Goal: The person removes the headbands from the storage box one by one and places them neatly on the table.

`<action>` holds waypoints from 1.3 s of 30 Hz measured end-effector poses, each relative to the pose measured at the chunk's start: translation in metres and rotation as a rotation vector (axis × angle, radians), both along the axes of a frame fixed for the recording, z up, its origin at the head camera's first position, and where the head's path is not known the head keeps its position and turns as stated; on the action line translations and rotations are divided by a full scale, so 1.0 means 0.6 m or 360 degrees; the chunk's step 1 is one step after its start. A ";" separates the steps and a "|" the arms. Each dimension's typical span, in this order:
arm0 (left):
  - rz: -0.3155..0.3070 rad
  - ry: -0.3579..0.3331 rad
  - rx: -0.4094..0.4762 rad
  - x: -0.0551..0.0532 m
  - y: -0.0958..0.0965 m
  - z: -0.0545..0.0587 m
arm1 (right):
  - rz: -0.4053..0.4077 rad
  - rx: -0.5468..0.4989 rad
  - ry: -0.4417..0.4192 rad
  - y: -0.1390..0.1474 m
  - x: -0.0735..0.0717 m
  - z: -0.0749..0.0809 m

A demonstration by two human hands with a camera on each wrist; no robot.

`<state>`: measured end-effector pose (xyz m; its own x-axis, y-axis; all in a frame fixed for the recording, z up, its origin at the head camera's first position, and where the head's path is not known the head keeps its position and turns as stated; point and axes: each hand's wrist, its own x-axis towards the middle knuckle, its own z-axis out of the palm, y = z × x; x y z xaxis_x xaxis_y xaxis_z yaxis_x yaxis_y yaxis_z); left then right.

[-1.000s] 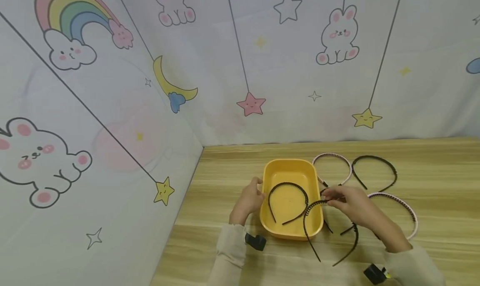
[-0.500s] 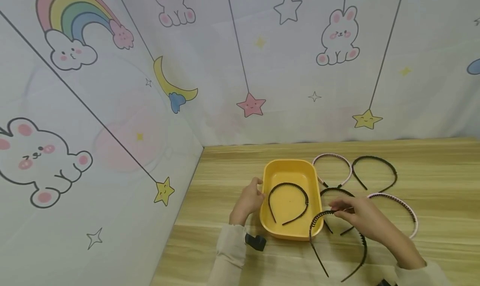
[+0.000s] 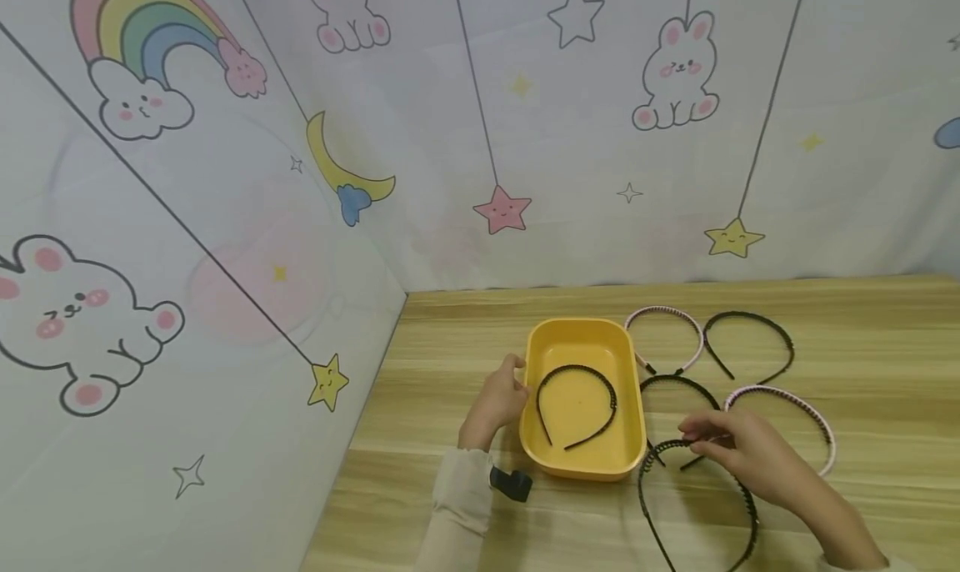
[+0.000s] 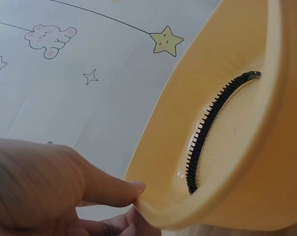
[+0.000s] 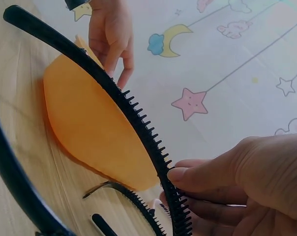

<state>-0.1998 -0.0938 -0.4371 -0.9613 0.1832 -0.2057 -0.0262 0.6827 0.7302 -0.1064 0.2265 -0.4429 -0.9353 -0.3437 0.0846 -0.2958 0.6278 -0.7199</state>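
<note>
My left hand (image 3: 498,398) pinches the left rim of a yellow plastic tub (image 3: 583,470), thumb over the edge in the left wrist view. Inside the tub lies one black toothed headband (image 4: 205,129). To the right of the tub, my right hand (image 3: 750,455) pinches the top of another black headband (image 5: 138,120) between thumb and fingers. Its two ends point toward the near edge of the table, and small teeth line its inner side. Behind the held one, a further black headband (image 3: 678,379) lies against the tub's right side, partly covered by the right hand.
A pink headband (image 3: 663,309) and a black headband (image 3: 787,338) lie farther back on the wooden table (image 3: 450,330). Another pink headband (image 3: 813,418) lies right of my right hand. A printed cloth wall (image 3: 585,247) borders the table behind and at left.
My right hand has moved right and toward me with the black headband, from over the tub's right rim to beside it. The left hand and tub stay put.
</note>
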 end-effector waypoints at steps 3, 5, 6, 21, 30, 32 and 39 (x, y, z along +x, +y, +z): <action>0.0002 0.0004 0.0018 -0.001 -0.001 -0.002 | -0.0025 0.0003 -0.0002 0.003 0.006 -0.004; 0.0001 0.0009 0.0019 -0.002 -0.001 -0.004 | -0.0051 0.0009 -0.0022 0.005 0.010 -0.007; 0.0000 0.0011 0.0021 -0.002 -0.001 -0.004 | -0.0056 0.0012 -0.0026 0.005 0.012 -0.009; -0.0014 0.0029 -0.0008 -0.001 -0.002 -0.004 | -0.0051 0.0020 0.0040 0.004 0.022 -0.053; -0.0034 0.0044 -0.0005 -0.001 -0.003 -0.004 | -0.0021 0.0035 0.0036 0.000 0.021 -0.070; -0.0033 0.0043 -0.0010 -0.001 -0.003 -0.003 | -0.0015 0.0034 0.0043 0.000 0.021 -0.073; -0.0030 0.0042 -0.0026 -0.001 -0.002 -0.004 | -0.0048 0.0069 0.0028 -0.003 0.022 -0.078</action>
<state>-0.2005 -0.0951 -0.4394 -0.9629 0.1979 -0.1835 0.0058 0.6949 0.7191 -0.0930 0.2244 -0.4897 -0.9438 -0.3191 0.0866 -0.2886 0.6671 -0.6868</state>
